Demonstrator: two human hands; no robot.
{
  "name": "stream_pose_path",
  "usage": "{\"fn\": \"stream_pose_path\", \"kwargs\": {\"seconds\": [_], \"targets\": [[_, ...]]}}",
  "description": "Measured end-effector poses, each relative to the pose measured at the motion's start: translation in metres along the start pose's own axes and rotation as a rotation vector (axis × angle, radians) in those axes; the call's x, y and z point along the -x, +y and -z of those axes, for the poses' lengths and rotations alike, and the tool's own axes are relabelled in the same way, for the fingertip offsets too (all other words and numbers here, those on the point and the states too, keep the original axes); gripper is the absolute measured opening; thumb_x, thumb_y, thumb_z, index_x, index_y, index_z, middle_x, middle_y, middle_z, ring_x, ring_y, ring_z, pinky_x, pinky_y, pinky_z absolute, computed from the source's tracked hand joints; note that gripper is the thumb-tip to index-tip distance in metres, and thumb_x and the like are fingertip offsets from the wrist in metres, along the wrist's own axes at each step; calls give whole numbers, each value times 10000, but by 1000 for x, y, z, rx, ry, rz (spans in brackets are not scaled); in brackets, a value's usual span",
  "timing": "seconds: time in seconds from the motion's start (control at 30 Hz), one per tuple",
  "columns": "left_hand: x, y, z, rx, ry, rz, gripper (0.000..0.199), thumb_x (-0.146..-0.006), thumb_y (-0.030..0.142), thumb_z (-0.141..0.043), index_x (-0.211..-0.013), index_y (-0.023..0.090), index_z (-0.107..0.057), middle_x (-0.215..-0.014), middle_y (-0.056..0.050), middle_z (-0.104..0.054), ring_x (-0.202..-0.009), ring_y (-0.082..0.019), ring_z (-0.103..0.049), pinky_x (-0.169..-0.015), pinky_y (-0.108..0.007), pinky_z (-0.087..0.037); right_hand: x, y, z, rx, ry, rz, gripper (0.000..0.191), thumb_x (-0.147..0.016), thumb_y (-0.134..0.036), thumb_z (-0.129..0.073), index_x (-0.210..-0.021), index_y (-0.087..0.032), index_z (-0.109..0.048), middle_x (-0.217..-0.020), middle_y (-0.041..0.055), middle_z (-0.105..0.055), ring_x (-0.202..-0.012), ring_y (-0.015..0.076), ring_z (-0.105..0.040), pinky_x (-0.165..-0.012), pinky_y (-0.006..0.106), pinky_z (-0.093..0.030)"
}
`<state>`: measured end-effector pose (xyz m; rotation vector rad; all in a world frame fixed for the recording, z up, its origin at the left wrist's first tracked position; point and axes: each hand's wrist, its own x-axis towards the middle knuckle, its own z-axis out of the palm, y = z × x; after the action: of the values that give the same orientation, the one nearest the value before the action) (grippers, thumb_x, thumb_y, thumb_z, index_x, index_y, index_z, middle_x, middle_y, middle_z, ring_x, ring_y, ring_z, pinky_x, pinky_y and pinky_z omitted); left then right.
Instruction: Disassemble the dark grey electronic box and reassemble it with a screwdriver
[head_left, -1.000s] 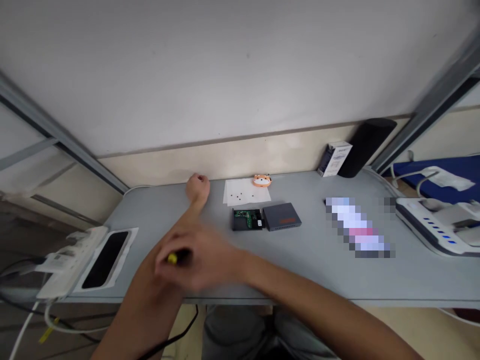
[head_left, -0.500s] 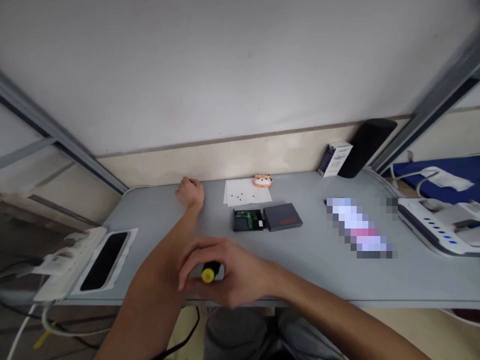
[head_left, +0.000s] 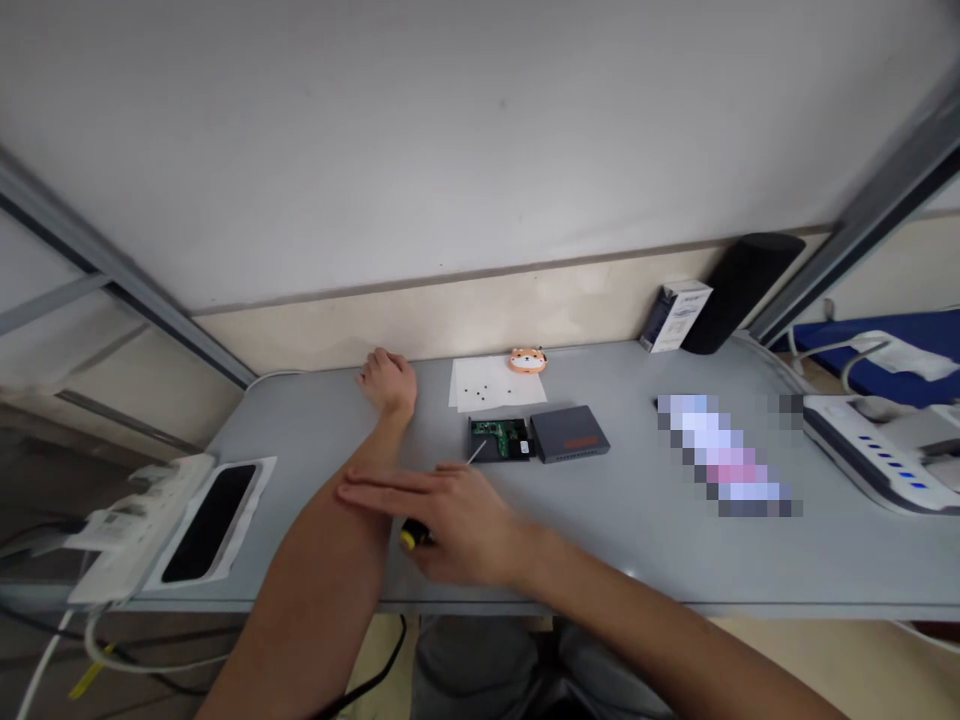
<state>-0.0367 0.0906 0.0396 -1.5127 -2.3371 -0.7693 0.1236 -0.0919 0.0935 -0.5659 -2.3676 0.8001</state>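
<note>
My right hand (head_left: 457, 525) holds a screwdriver (head_left: 416, 534) with a black and yellow handle in its palm. Two of its fingers stretch out over my left forearm. The thin metal shaft points away from me, its tip over a green circuit board (head_left: 491, 432) in an opened dark case half. Right beside that lies the grey metal cover (head_left: 571, 434) of the small box. My left hand (head_left: 388, 382) rests on the desk near the wall, its fingers curled into a loose fist. Several tiny black screws (head_left: 481, 394) lie on white paper (head_left: 499, 385) behind the board.
An orange animal-face case (head_left: 528, 360) sits at the paper's back edge. To the right are a pixelated phone-like object (head_left: 724, 455), a small carton (head_left: 675, 316), a black cylinder (head_left: 742, 295) and a power strip (head_left: 885, 450). On the left lie a dark phone (head_left: 210, 522) and another strip (head_left: 150, 515).
My right hand has turned and its fingers have straightened out over the left forearm. The screwdriver's shaft now shows, tilted toward the board. My left hand stays in place.
</note>
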Motion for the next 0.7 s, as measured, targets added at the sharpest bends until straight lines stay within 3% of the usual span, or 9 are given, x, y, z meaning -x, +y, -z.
{"fn": "stream_pose_path", "kwargs": {"seconds": [0.1,0.2,0.37,0.43,0.57,0.7], "targets": [[5,1,-2,9,-3,-10,338,-1001,206,-347,-1075,138,-670,-1124,-199,-716,-1095,-360,-680,-985,-488,-449,-10,17,0,142,-3,-81,853,-825,-65,-556,-1619,-328,-391,-1649,-5,-502,-1250,194,-676,-932,364,-559],[6,0,-4,17,-6,-1,334,-995,196,-353,-1068,134,-673,-1115,-204,-722,-1083,-363,-687,-981,-493,-450,-10,14,4,219,-5,-123,807,-824,-67,-545,-1599,-264,-439,-1629,41,-527,-1237,212,-682,-927,365,-552],[-3,1,-3,36,5,27,303,-987,189,-375,-1054,142,-667,-1080,-193,-720,-1065,-357,-697,-981,-490,-453,1,-2,5,120,-19,141,842,-843,-98,-532,-1628,-352,-363,-1692,-45,-434,-1367,148,-588,-846,276,-531],[-5,4,-3,49,20,44,310,-991,180,-361,-1066,141,-659,-1081,-189,-716,-1070,-352,-697,-985,-489,-455,-4,3,0,143,-8,84,859,-841,-57,-516,-1629,-360,-354,-1683,-49,-449,-1318,135,-618,-817,270,-537],[-8,11,-3,86,30,74,295,-989,165,-361,-1055,154,-648,-1072,-176,-717,-1058,-340,-697,-980,-477,-461,-18,22,-4,320,9,-33,822,-861,-42,-546,-1613,-339,-395,-1633,16,-521,-1144,193,-709,-827,347,-572],[-6,10,8,132,13,60,270,-994,164,-373,-1027,171,-641,-1013,-130,-711,-973,-269,-697,-934,-409,-490,-1,41,20,521,76,-222,628,-900,-59,-568,-1490,-273,-574,-1524,114,-614,-964,227,-751,-883,411,-576]]}}
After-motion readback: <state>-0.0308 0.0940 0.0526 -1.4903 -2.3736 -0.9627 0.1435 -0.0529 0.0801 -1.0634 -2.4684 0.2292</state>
